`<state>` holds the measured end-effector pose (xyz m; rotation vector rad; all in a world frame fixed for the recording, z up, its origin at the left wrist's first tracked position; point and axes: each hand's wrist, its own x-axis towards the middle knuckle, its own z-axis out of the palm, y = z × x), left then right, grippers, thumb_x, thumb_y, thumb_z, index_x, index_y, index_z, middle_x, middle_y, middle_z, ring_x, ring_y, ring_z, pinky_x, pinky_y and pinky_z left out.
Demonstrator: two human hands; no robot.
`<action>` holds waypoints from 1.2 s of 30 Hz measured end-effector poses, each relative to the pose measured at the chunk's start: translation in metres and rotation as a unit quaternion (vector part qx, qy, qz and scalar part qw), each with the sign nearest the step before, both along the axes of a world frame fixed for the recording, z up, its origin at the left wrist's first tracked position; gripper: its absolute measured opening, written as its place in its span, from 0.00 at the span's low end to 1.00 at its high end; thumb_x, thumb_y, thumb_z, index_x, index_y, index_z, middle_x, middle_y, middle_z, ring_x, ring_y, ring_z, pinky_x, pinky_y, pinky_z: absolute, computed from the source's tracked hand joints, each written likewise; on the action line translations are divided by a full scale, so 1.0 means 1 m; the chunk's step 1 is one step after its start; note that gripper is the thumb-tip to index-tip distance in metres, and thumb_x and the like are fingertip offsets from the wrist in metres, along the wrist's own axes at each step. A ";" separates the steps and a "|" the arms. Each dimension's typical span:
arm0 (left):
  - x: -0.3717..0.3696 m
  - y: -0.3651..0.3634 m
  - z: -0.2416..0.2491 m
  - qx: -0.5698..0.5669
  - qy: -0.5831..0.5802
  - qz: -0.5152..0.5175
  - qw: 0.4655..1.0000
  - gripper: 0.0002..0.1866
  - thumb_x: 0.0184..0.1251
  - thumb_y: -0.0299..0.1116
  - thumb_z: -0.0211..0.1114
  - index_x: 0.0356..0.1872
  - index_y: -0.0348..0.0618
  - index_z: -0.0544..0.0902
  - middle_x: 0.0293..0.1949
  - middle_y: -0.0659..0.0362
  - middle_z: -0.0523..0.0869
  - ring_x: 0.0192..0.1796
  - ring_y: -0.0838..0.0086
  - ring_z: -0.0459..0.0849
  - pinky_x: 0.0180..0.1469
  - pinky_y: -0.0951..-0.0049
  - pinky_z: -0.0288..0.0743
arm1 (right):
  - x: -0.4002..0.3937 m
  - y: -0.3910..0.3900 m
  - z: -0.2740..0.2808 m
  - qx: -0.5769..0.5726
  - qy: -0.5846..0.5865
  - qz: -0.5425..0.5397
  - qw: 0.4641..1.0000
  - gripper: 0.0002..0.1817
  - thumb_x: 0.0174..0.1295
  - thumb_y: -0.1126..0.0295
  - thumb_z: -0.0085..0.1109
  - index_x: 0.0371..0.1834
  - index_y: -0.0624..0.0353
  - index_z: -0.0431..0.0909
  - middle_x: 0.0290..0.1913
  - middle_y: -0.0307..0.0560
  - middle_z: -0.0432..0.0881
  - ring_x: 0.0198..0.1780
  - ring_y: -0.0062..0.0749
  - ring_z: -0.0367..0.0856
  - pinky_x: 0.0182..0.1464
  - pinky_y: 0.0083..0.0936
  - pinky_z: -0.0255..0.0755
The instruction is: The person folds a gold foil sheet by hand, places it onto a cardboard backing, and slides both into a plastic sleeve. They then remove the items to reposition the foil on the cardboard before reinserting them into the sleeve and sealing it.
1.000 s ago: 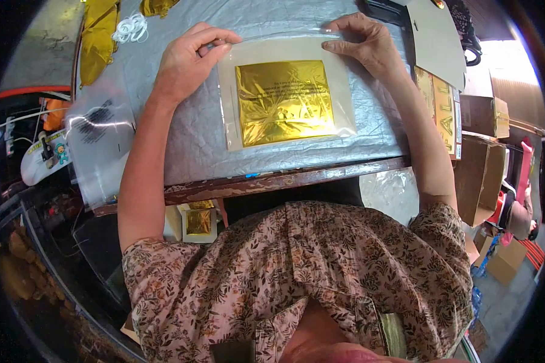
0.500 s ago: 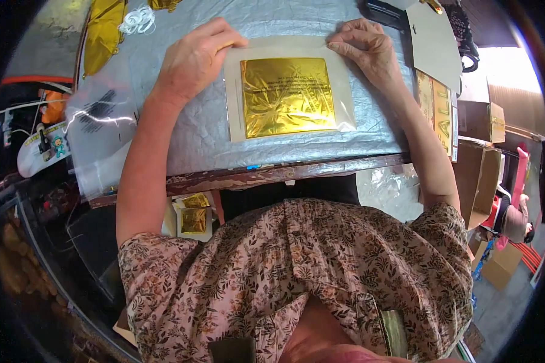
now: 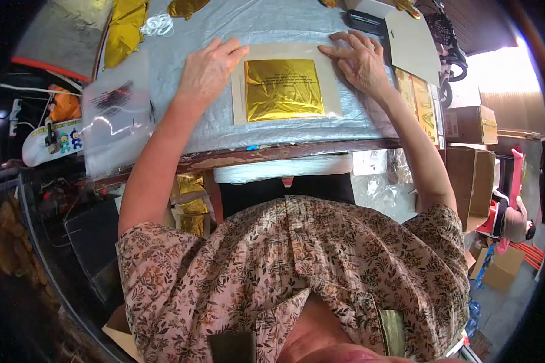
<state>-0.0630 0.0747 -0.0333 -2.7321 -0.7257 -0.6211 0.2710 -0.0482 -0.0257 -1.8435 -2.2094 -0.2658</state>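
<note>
A folded gold foil sheet (image 3: 284,88) with small dark printed lines lies flat on the table, within a pale, see-through plastic sleeve (image 3: 238,100) that shows as a border around it. My left hand (image 3: 209,69) has its fingers closed at the sleeve's far left corner. At the far right corner, my right hand (image 3: 360,63) is open, fingers spread, with one fingertip right at the sleeve's edge.
A silvery cloth (image 3: 212,136) covers the table. Gold foil (image 3: 124,33) and white elastic loops (image 3: 157,24) lie far left, clear plastic bags (image 3: 115,115) nearer. A black tray (image 3: 364,21) and cardboard (image 3: 412,45) sit right. Cardboard boxes (image 3: 469,181) and another person (image 3: 515,221) are beyond.
My right hand has gone from a pinch at the sleeve's corner to spread fingers. My left hand stays by the left corner. The foil looks flatter, and the camera view has shifted.
</note>
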 end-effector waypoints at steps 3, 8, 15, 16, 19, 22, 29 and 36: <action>0.001 -0.001 -0.004 0.011 -0.003 -0.001 1.000 0.20 0.63 0.24 0.64 0.54 0.54 0.88 0.44 0.68 0.85 0.47 0.69 0.86 0.38 0.66 0.89 | -0.007 0.015 0.001 -0.002 -0.064 -0.004 0.998 0.25 0.66 0.73 0.56 0.62 0.34 0.87 0.75 0.37 0.75 0.81 0.42 0.64 0.82 0.54 0.48; 0.002 -0.003 -0.004 -0.010 -0.003 0.009 1.000 0.20 0.63 0.23 0.63 0.54 0.54 0.89 0.43 0.67 0.85 0.48 0.67 0.86 0.41 0.65 0.88 | -0.079 0.028 -0.010 -0.057 0.044 0.032 0.997 0.27 0.79 0.56 0.48 0.77 0.52 0.70 0.77 0.44 0.72 0.81 0.46 0.64 0.82 0.56 0.50; 0.002 -0.005 -0.004 -0.003 -0.035 0.007 0.999 0.16 0.64 0.27 0.64 0.50 0.57 0.89 0.42 0.67 0.84 0.46 0.69 0.86 0.42 0.65 0.88 | -0.117 0.024 -0.020 -0.025 0.011 -0.007 1.000 0.33 0.81 0.45 0.42 0.76 0.58 0.70 0.77 0.53 0.71 0.81 0.45 0.64 0.83 0.51 0.50; 0.002 -0.005 -0.004 -0.002 -0.035 0.006 0.999 0.16 0.64 0.27 0.64 0.50 0.57 0.89 0.42 0.67 0.84 0.46 0.69 0.86 0.42 0.65 0.88 | -0.114 0.022 -0.021 -0.023 0.009 -0.007 1.000 0.34 0.81 0.43 0.41 0.77 0.57 0.68 0.79 0.51 0.70 0.81 0.44 0.63 0.83 0.51 0.49; 0.002 -0.007 -0.006 -0.011 -0.049 0.010 0.999 0.14 0.64 0.28 0.65 0.48 0.56 0.90 0.41 0.67 0.85 0.45 0.69 0.87 0.42 0.65 0.87 | -0.104 0.014 -0.022 -0.035 0.003 -0.014 0.999 0.35 0.81 0.42 0.38 0.80 0.54 0.65 0.81 0.48 0.67 0.83 0.43 0.60 0.84 0.50 0.47; 0.003 -0.006 -0.007 -0.002 -0.057 0.017 0.998 0.11 0.66 0.29 0.66 0.45 0.55 0.91 0.40 0.66 0.85 0.45 0.70 0.87 0.43 0.64 0.87 | -0.086 0.003 -0.018 -0.064 -0.005 -0.038 0.997 0.35 0.82 0.42 0.35 0.83 0.51 0.62 0.83 0.44 0.63 0.84 0.41 0.57 0.85 0.49 0.45; 0.001 -0.006 -0.011 0.002 -0.040 0.038 0.998 0.12 0.69 0.30 0.66 0.50 0.57 0.91 0.45 0.68 0.88 0.46 0.68 0.88 0.44 0.64 0.87 | -0.058 -0.010 -0.029 -0.024 0.045 -0.045 0.998 0.37 0.81 0.40 0.37 0.84 0.51 0.58 0.84 0.45 0.61 0.85 0.42 0.55 0.85 0.48 0.46; 0.001 -0.011 -0.011 0.017 -0.024 0.055 0.998 0.11 0.67 0.30 0.66 0.48 0.54 0.90 0.46 0.70 0.88 0.46 0.68 0.88 0.44 0.65 0.87 | -0.050 -0.008 -0.032 -0.034 0.033 -0.037 0.998 0.36 0.81 0.39 0.36 0.85 0.43 0.58 0.85 0.45 0.59 0.85 0.43 0.54 0.85 0.50 0.47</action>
